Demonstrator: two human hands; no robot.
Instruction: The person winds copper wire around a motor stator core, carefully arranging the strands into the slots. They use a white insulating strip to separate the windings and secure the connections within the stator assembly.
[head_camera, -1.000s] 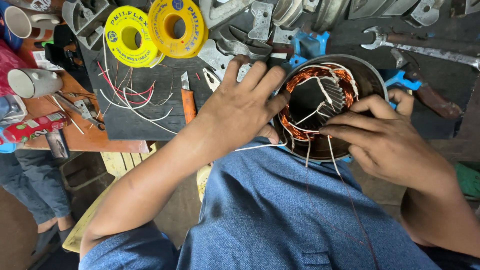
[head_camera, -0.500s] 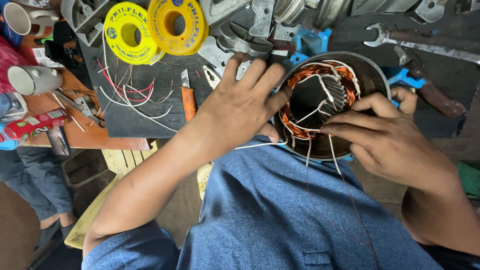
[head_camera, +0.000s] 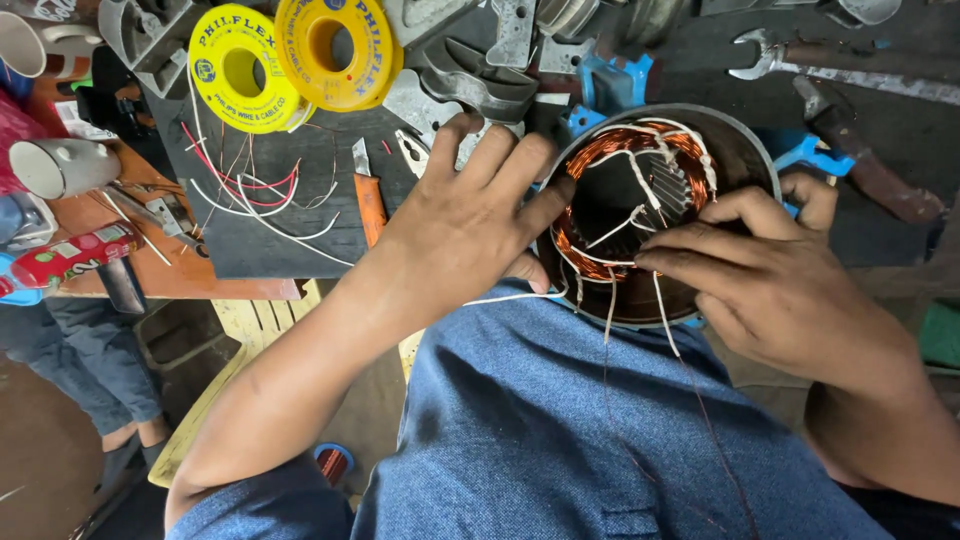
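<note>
A round dark motor stator (head_camera: 745, 160) with copper windings (head_camera: 610, 150) and white sleeved leads rests against my lap at the bench edge. My left hand (head_camera: 465, 225) lies flat with fingers spread on the stator's left rim, steadying it. My right hand (head_camera: 775, 275) reaches into the bore from the right, with fingertips pinched on the white leads (head_camera: 640, 262) near the lower winding. More thin white and copper strands hang down over my blue shirt (head_camera: 560, 430).
Two yellow wire spools (head_camera: 285, 60) stand at the bench back left, with loose red and white wires (head_camera: 250, 195) below them. An orange-handled knife (head_camera: 368, 195), small pliers, metal parts and a spanner (head_camera: 830, 70) lie around. Another person's legs (head_camera: 85, 370) show at lower left.
My right fingers have shifted a little left inside the bore along the leads. My left hand keeps its hold on the rim.
</note>
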